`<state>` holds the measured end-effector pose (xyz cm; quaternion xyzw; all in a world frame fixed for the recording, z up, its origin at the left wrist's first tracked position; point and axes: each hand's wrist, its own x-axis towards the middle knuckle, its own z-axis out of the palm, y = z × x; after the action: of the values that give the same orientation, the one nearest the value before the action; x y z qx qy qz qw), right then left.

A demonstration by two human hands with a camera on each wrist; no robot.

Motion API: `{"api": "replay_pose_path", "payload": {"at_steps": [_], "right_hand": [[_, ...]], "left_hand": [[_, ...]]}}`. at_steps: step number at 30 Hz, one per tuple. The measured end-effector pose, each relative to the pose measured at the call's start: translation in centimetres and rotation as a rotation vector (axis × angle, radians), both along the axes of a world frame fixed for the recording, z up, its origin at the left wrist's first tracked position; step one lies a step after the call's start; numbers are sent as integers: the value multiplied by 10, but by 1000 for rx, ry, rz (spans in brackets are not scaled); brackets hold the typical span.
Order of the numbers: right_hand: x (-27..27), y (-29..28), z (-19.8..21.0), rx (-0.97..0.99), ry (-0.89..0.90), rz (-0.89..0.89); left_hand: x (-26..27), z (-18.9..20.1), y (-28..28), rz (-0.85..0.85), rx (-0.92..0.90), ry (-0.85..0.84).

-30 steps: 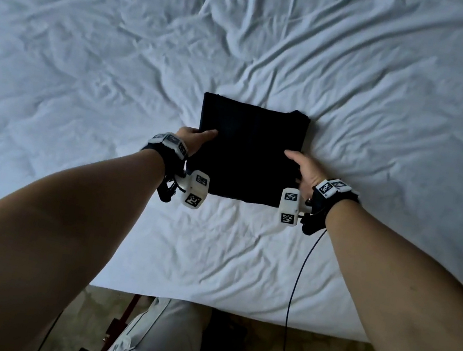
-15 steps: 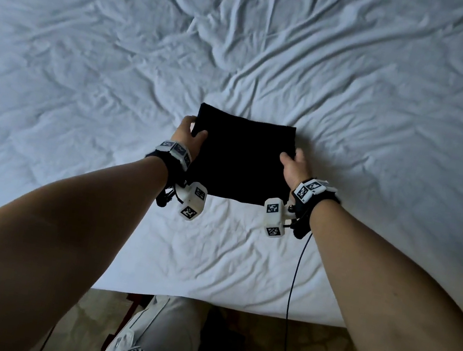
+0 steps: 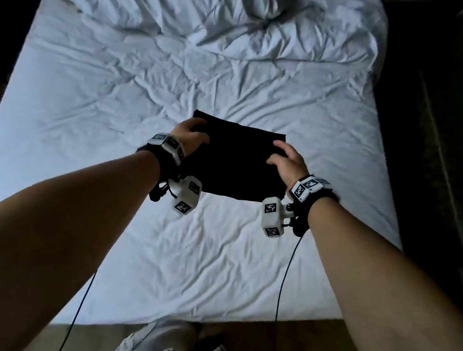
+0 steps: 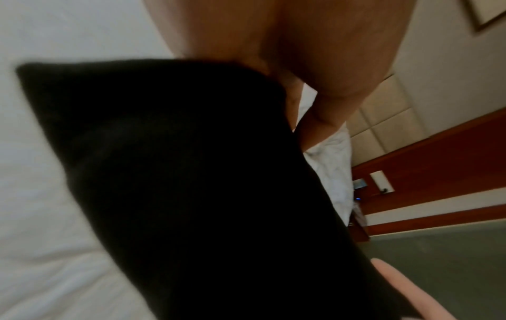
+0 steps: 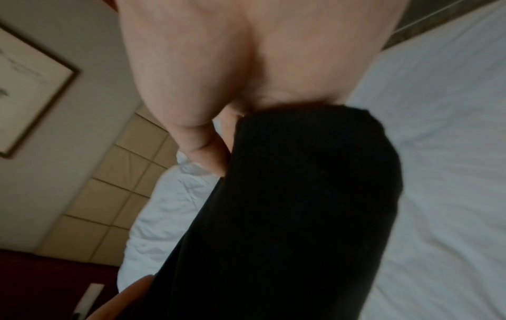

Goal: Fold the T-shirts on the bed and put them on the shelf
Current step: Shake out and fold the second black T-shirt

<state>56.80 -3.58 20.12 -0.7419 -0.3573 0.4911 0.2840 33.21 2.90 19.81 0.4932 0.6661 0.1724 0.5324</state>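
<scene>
1. Two hands carry one folded black T-shirt (image 3: 234,162) above the middle of the bed (image 3: 80,119), no shelf in view.
2. I should keep it level and pinched firmly so the folds don't slip.
3. My left hand (image 3: 190,138) and right hand (image 3: 287,161) clamp opposite side edges, thumbs on top, fingers beneath, arms outstretched.

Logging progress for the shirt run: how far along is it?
Done: the black T-shirt is folded into a compact rectangle. In hand: left hand and right hand grip its sides, lifting it above the bed. Left: carrying it to the shelf, which is out of view.
</scene>
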Motion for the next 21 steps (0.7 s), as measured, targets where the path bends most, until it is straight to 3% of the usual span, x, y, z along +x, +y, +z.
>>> {"api": "replay_pose_path", "payload": {"at_steps": [9, 21], "right_hand": [[87, -59, 165, 230, -95, -191], [240, -246, 358, 457, -222, -509]], "left_hand": [[99, 174, -30, -145, 286, -103], [286, 356, -144, -444, 485, -258]]}}
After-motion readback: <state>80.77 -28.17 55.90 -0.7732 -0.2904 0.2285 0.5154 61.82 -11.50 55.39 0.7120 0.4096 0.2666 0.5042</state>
